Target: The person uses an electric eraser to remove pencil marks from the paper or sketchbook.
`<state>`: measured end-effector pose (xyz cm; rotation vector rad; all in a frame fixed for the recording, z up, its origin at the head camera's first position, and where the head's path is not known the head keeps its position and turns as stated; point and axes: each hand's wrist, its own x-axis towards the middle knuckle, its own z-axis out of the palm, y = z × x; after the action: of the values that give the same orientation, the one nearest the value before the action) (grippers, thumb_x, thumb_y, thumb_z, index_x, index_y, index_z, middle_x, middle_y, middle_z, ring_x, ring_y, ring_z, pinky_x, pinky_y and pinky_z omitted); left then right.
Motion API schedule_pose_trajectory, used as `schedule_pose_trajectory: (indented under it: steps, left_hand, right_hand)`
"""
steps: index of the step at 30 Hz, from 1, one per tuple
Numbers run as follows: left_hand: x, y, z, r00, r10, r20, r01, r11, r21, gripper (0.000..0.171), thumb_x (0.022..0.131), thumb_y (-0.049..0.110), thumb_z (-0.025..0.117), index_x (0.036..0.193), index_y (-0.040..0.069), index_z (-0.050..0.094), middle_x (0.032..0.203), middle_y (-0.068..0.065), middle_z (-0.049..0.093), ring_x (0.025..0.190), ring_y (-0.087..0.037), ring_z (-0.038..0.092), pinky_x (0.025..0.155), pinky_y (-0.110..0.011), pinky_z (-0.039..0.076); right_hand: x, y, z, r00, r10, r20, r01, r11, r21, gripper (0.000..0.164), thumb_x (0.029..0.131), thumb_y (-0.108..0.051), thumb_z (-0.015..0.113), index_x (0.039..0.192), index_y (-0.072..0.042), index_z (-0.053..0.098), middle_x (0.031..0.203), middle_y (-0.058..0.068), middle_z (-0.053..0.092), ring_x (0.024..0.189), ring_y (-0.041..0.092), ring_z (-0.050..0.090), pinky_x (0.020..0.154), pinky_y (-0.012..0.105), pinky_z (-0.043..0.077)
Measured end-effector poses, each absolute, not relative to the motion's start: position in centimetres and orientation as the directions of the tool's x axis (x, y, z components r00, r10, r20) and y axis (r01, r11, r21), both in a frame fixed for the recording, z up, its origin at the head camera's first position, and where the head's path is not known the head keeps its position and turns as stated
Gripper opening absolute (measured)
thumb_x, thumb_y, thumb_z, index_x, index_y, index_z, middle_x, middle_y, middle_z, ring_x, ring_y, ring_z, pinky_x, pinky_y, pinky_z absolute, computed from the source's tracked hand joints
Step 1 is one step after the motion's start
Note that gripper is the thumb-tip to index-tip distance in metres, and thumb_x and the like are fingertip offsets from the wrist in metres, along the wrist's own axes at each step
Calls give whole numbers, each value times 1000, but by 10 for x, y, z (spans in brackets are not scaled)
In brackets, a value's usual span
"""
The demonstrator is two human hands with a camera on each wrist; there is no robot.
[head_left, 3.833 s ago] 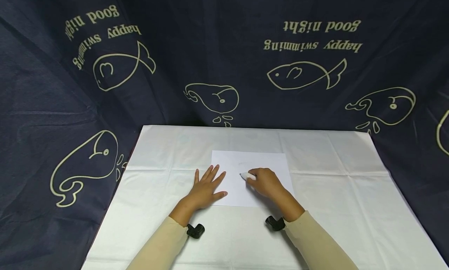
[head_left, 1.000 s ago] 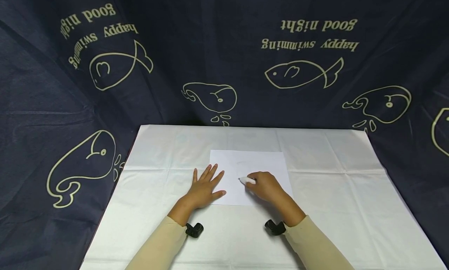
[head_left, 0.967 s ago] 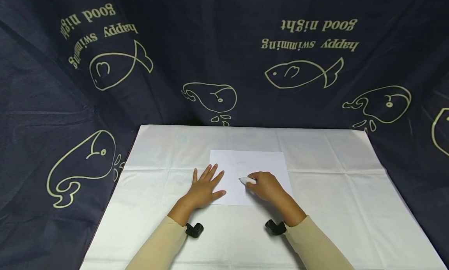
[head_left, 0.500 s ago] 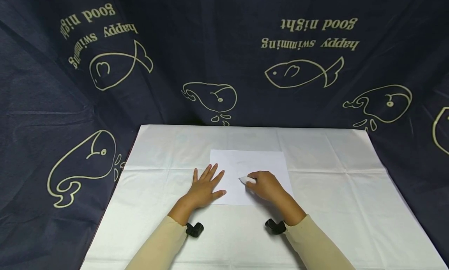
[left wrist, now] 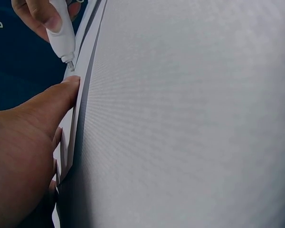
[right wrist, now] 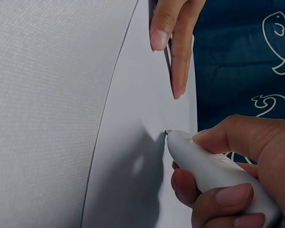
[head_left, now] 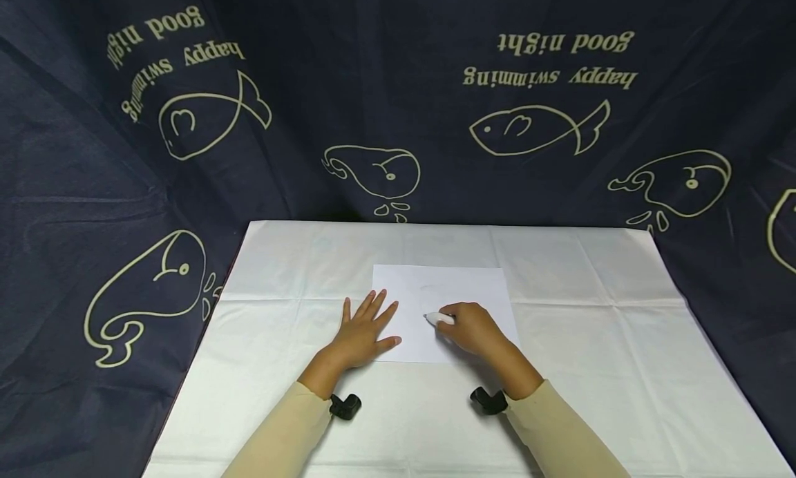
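Observation:
A sheet of white paper (head_left: 410,278) lies flat on the cloth, with a faint curved mark near its upper middle. My left hand (head_left: 361,336) rests with spread fingers across the sheet's left edge. From the right, my right hand (head_left: 470,326) grips a thick white pen (head_left: 441,318) with its thin tip pointing left. In the right wrist view the pen (right wrist: 204,161) shows a bulky smooth body with small slots, and its dark tip is right at the paper. The left wrist view shows my left thumb (left wrist: 52,102) along the paper's edge.
A creased white cloth (head_left: 591,347) covers the table. Behind and to the left hangs a dark blue curtain (head_left: 298,63) printed with fish, whales and lettering. Small black cameras (head_left: 346,407) sit at both wrists, by the beige sleeves.
Compared with several seconds ago, my right hand and the pen have shifted slightly toward me on the paper. Over the last second both hands stay almost still.

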<state>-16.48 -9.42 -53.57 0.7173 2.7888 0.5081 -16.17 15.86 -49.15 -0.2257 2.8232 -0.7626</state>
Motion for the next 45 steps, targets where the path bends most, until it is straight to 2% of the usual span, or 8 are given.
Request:
schedule_pose_trajectory:
  steps: [27,38,45]
  left_hand:
    - [-165,-94,-539,-859,497,-124,418,820,390,72,101,56,50,161,22,29,172,-7,9,160,-30,4,120,-72,-4]
    - [-165,-94,-536,-858,499,-122,415,814,407,73,101,55,51,161,22,28,172,-7,9,160,-30,4,120,-72,-4]
    - [-165,-95,-536,-858,498,-127,413,815,407,73,101,56,51,162,23,27,172,-7,9,160,-29,3,120,-72,-5]
  right_hand:
    - [-161,163,-493,-969,-180,-171,-70,859,-507,33,93,-25,70,118,-4,75,118,15,75,118,37,67,102,52,51]
    - [-160,169,-491,-971,-186,-152,-89,866,-493,30,93,-24,70,115,-5,76,112,14,76,112,35,69,98,52,53]
    - [-160,176,-491,-972,-171,-159,-70,865,-498,31,93,-25,69,115,-5,76,115,16,76,116,39,68,99,53,52]
